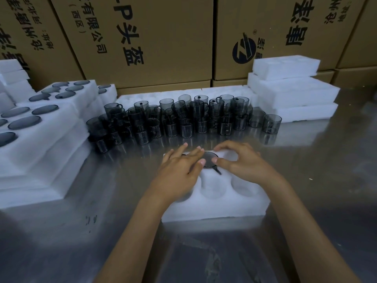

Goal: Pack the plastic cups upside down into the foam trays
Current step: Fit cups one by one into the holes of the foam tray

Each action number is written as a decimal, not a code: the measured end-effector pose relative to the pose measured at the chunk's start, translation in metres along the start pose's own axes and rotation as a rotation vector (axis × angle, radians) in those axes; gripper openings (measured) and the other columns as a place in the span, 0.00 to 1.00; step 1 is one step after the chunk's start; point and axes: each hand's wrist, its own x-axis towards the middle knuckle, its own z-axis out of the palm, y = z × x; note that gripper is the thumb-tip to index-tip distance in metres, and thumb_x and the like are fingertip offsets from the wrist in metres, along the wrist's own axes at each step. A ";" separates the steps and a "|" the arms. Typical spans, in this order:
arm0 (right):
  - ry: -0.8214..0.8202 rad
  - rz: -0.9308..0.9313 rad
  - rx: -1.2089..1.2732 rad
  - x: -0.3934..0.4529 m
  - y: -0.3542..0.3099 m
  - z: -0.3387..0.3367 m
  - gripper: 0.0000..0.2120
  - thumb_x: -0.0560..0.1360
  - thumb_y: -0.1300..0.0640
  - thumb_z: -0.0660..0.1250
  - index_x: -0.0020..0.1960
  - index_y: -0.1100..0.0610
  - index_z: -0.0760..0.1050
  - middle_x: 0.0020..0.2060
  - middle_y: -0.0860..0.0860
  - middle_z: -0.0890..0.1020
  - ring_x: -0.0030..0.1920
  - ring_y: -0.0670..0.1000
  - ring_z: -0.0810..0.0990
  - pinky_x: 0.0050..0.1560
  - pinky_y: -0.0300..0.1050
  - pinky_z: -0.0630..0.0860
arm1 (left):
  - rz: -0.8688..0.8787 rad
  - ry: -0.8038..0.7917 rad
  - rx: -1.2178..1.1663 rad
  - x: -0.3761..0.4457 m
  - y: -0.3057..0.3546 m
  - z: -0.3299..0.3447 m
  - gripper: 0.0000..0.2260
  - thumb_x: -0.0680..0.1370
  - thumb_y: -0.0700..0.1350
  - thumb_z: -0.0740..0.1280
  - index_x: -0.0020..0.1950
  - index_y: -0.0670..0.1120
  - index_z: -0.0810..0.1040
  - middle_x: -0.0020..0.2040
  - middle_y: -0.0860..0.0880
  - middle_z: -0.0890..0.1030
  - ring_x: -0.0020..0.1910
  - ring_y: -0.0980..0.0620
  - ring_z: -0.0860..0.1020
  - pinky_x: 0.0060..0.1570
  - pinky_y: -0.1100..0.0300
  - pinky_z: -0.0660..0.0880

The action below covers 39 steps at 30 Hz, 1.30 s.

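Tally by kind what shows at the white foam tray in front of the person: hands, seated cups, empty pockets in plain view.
Hands on the white foam tray: 2, left hand and right hand
Dark translucent plastic cup, upside down: 1
Empty pockets: 2
Total: 5; the hands hide the other pockets.

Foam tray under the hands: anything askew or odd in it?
Nothing stands out. The foam tray lies flat on the table, one cup sits upside down in a far pocket, and the near pockets are unfilled.
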 end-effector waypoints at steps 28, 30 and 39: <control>0.400 0.290 0.985 0.026 0.043 0.013 0.14 0.78 0.50 0.68 0.36 0.51 0.85 0.37 0.49 0.87 0.32 0.44 0.82 0.31 0.37 0.77 | -0.326 0.290 0.266 0.125 -0.109 -0.065 0.32 0.76 0.44 0.69 0.77 0.41 0.61 0.77 0.41 0.64 0.76 0.41 0.60 0.76 0.45 0.56; 0.392 0.298 0.972 0.031 0.045 0.015 0.14 0.79 0.50 0.68 0.36 0.52 0.85 0.37 0.50 0.87 0.33 0.45 0.82 0.32 0.37 0.78 | -0.322 0.180 0.397 0.139 -0.118 -0.070 0.35 0.76 0.44 0.70 0.79 0.42 0.57 0.80 0.42 0.58 0.79 0.43 0.54 0.77 0.44 0.51; 0.359 0.305 0.927 0.039 0.053 0.018 0.14 0.79 0.49 0.68 0.38 0.53 0.85 0.38 0.50 0.87 0.34 0.45 0.83 0.36 0.40 0.77 | -0.262 0.255 0.388 0.143 -0.130 -0.064 0.22 0.73 0.38 0.69 0.66 0.46 0.71 0.64 0.44 0.75 0.70 0.45 0.68 0.78 0.44 0.44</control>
